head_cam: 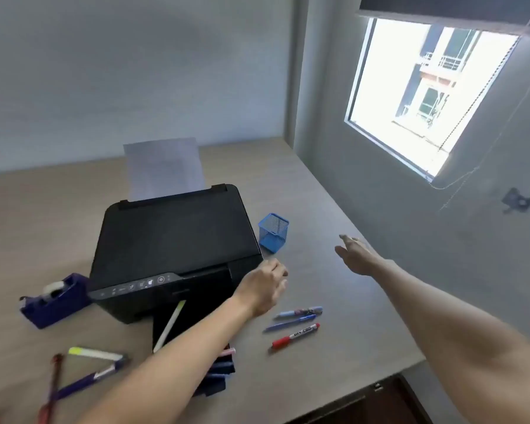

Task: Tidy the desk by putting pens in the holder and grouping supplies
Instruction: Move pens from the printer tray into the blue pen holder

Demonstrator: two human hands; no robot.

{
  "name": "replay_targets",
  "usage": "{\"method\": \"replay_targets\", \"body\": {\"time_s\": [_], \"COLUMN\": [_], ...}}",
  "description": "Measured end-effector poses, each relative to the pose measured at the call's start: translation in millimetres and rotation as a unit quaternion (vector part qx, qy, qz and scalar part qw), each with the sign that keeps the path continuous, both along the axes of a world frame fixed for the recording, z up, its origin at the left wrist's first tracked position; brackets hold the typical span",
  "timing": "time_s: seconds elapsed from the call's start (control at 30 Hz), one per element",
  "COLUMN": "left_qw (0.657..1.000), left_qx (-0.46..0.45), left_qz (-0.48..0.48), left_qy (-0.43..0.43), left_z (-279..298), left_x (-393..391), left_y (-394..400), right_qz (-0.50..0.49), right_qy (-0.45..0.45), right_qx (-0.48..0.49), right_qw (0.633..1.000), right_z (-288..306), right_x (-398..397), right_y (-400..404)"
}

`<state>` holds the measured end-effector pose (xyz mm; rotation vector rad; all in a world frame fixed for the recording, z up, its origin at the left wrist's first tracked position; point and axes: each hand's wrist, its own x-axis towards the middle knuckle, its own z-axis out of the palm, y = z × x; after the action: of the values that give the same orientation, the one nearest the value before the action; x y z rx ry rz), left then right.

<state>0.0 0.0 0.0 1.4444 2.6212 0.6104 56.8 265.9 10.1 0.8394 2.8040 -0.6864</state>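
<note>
A blue mesh pen holder (273, 232) stands upright and looks empty, just right of the printer. My left hand (265, 286) hovers below it with the fingers loosely curled and nothing in them. My right hand (356, 254) is stretched out open, to the right of the holder. Three pens lie near my left hand: a light blue one (300, 312), a dark blue one (289, 322) and a red one (295, 335). At the lower left lie a yellow highlighter (94, 353), a purple pen (88, 381) and a dark red pen (54, 385). A pale pen (170, 325) rests on the printer's tray.
A black printer (172, 240) with paper in its feed fills the middle of the wooden desk (334, 209). A blue tape dispenser (54, 299) sits to its left. Dark blue items (218, 371) lie under my left forearm. The desk's edge and wall run along the right.
</note>
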Motion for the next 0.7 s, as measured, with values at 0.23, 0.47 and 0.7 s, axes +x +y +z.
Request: {"method": "replay_targets", "body": {"time_s": [0.23, 0.47, 0.7], "left_qw": [0.974, 0.946, 0.932], "left_qx": [-0.217, -0.307, -0.327], "left_qz": [0.019, 0.075, 0.071], "left_qy": [-0.064, -0.071, -0.139], "left_z": [-84, -112, -116], "left_x": [50, 76, 83], "left_y": [7, 23, 8], "right_qz": [0.101, 0.258, 0.347], "right_qy": [-0.051, -0.109, -0.117], "right_qx": [-0.030, -0.050, 0.003], "right_qw": [0.993, 0.959, 0.931], "right_z": [-74, -112, -142], "right_x": [2, -15, -23], "right_y": [-2, -41, -49]}}
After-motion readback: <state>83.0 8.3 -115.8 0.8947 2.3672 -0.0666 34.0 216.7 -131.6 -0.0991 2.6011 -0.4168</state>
